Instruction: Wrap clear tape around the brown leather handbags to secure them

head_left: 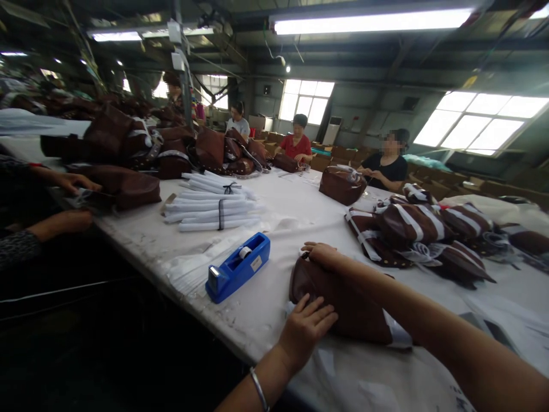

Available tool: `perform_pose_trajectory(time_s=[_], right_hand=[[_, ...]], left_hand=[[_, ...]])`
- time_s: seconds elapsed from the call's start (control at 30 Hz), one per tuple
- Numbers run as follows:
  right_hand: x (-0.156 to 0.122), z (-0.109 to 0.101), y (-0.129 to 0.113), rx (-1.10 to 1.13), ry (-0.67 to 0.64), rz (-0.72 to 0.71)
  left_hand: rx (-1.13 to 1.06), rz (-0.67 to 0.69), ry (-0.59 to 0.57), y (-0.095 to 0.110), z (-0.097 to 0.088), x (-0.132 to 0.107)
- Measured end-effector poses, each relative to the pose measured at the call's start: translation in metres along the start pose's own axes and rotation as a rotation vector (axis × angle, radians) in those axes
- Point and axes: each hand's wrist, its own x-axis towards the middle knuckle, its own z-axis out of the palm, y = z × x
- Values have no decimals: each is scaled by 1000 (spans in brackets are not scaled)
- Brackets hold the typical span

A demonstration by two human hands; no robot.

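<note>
Brown bag (pixel 343 303) beneath left grip (pixel 306 326), spread flat, and right grip (pixel 322 254), curled around its far end.

Head-worn camera, facing forward and down, close above left hand (pixel 306 326), right hand (pixel 323 254), white table (pixel 295 194)

Workshop interior. A long white worktable (pixel 283 217) runs from the near edge toward the grey rear wall (pixel 364 109). A lit fluorescent tube (pixel 373 23) overhead and a second tube (pixel 115 36) at left hang below the dark beamed ceiling (pixel 343 57). Daylight enters through a multi-pane rear window (pixel 306 102) and a larger side window (pixel 480 123) at right. A white air-conditioning unit (pixel 331 130) stands just beside the rear window. The space under the worktable lies in shadow.
</note>
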Motion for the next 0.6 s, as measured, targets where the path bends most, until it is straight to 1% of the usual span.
perform_pose_trajectory(time_s=[0.13, 0.23, 0.3, 0.37, 0.43, 0.47, 0.53, 0.57, 0.6], right_hand=[[-16, -19, -3, -82, 50, -82], [-31, -34, -6, -152, 157, -82], [-47, -44, -9, -224, 292, -108], [-68, -52, -13, -273, 454, -172], [-91, -55, -15, -243, 634, -206], [-102, -54, -16, -194, 745, -175], [-117, -46, -14, -46, 935, -7], [-121, -38, -11, 37, 976, 105], [-122, -29, -8, 118, 968, 214]], left_hand=[[16, 25, 2, -1, 1, -2], [11, 11, -13, 0, 0, -2], [7, 7, -26, 0, 0, -3], [6, 8, -42, 0, 0, -3], [5, 9, -64, 0, 1, -4], [6, 8, -78, 0, 1, -4], [10, 5, -102, 0, 1, -5], [11, 4, -106, 0, 0, -5], [10, 2, -106, 0, 0, -5]])
